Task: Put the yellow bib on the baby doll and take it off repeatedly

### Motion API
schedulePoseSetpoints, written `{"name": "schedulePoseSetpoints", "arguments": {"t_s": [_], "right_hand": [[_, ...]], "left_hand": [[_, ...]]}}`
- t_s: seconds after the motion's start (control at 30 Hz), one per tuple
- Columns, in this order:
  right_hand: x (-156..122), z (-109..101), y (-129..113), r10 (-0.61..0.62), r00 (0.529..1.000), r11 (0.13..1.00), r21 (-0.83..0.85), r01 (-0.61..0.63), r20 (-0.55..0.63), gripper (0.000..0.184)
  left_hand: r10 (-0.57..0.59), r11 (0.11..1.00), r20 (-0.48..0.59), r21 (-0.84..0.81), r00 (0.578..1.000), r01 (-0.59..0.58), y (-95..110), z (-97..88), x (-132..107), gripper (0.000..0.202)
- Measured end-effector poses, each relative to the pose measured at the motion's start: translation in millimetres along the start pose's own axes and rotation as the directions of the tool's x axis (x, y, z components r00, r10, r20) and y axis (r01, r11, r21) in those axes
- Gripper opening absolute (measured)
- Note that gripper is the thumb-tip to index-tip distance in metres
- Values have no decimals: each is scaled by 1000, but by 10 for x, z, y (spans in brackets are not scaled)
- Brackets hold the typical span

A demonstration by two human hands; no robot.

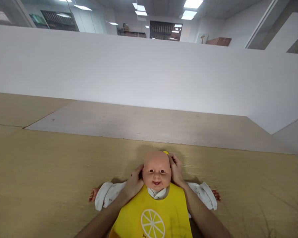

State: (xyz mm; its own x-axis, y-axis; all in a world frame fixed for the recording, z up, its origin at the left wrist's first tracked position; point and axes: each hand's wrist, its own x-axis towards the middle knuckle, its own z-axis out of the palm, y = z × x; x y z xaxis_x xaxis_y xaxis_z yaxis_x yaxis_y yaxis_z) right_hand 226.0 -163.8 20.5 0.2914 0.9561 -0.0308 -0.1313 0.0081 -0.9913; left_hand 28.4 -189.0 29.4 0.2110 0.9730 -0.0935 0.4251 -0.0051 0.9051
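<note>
A baby doll (157,165) lies on its back with its bald head between my two hands and its arms spread. Over its chest and round its neck is a yellow bib (175,205) with a white citrus-slice print. My left hand (134,181) curls in beside the head and neck, its fingertips hidden behind them. On the other side, my right hand (176,169) has its fingers bent behind the head. By its fingertips a small yellow end of the bib peeks out above the head. The doll's white sleeves (202,194) stick out past my forearms.
A wooden tabletop (64,165) surrounds the doll, with a paler panel (139,120) set behind it. Beyond that stands a white partition (139,69), with glass above it and a lit room behind. The doll's lower body is out of view.
</note>
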Motion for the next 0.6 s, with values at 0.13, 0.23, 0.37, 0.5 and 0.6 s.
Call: {"name": "schedulePoseSetpoints", "arguments": {"t_s": [0.13, 0.23, 0.37, 0.5, 0.6], "right_hand": [[7, -19, -48, -72, 997, 988, -136, 73, 12, 33], [25, -39, -28, -131, 991, 970, -204, 132, 21, 34], [44, -57, 14, -188, 981, 937, -291, 193, 43, 32], [49, -60, 17, -206, 977, 919, -333, 212, 54, 32], [51, -63, 23, -202, 978, 918, -338, 210, 59, 34]], "left_hand": [[6, 1000, 2, 12, 1000, -6, 29, -14, 18, 45], [-2, 999, -7, 38, 1000, 2, 38, -17, 25, 45], [5, 999, 1, 36, 1000, -5, 56, -15, 25, 41], [-11, 1000, 18, -1, 1000, 11, 32, 3, 36, 47], [-37, 999, 11, 18, 999, 37, -6, 13, 44, 50]]}}
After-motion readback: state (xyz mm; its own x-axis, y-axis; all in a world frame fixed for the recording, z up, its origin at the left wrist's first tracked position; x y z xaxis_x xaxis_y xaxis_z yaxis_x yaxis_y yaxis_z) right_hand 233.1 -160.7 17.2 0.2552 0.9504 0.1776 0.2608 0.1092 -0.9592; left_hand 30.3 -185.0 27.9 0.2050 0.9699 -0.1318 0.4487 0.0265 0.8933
